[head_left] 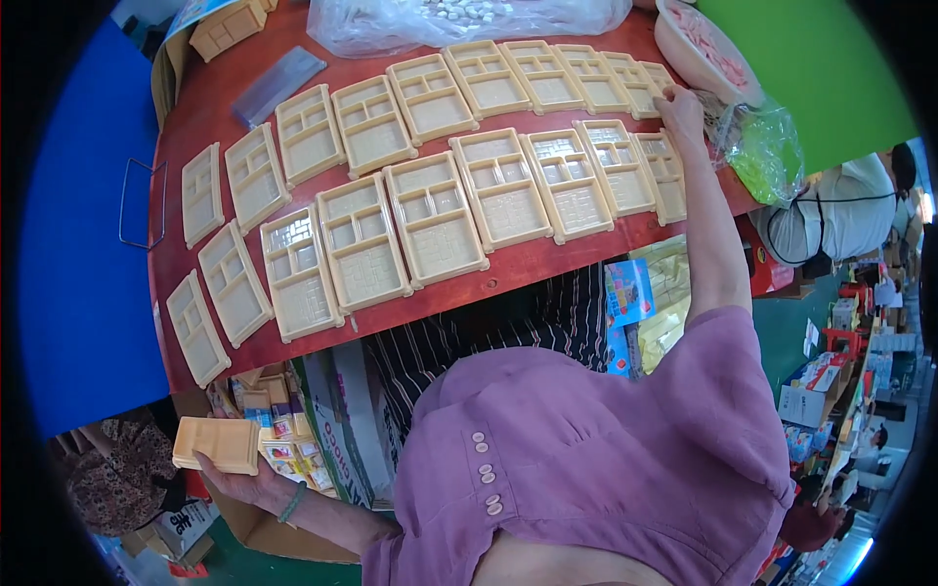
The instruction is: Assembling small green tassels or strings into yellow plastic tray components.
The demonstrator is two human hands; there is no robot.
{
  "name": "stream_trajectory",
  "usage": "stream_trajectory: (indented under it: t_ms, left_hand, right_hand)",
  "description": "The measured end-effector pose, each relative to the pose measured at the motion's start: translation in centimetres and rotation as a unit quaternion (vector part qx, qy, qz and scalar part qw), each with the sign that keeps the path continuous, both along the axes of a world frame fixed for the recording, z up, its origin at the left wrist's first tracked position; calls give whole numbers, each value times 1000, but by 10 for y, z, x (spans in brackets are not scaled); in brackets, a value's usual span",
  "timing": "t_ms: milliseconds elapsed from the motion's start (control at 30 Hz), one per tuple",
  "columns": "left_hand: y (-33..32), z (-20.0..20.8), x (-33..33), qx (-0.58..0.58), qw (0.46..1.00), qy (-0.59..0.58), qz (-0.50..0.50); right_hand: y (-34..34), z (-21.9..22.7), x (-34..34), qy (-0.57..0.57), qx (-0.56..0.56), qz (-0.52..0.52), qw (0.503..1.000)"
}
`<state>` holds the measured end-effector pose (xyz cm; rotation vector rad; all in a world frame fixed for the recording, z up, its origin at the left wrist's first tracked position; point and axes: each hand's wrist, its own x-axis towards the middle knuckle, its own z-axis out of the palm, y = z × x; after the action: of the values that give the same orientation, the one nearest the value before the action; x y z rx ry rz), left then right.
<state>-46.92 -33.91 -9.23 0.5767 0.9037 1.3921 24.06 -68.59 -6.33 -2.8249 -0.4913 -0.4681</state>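
Observation:
Two curved rows of cream plastic compartment trays (427,107) lie on the red table (547,256). Low on the left, off the table's edge, my left hand (237,478) grips a small stack of the same kind of trays (215,441), fingers wrapped underneath. My right arm reaches to the far right end of the back row. There my right hand (683,115) has its fingers closed at the edge of the last tray (656,74); part of that tray is hidden. Just below my right wrist lies the end tray of the front row (663,174).
A white bowl of pink pieces (708,47) and a clear plastic bag (762,146) sit beyond my right hand. At the back lies plastic sheeting with small white pieces (469,21). A clear flat case (277,86) is far left. Below the table stands an open carton (293,439).

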Motion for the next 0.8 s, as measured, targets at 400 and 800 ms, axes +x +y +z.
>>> stream_trajectory:
  t_ms: [400, 800]
  left_hand:
    - [-1, -1, -2, -13, 1000, -2, -18]
    - [-6, -5, -5, -27, 1000, -5, 8]
  right_hand:
    - [89, 16, -92, 65, 66, 192, 977]
    - [103, 20, -112, 94, -45, 227, 968]
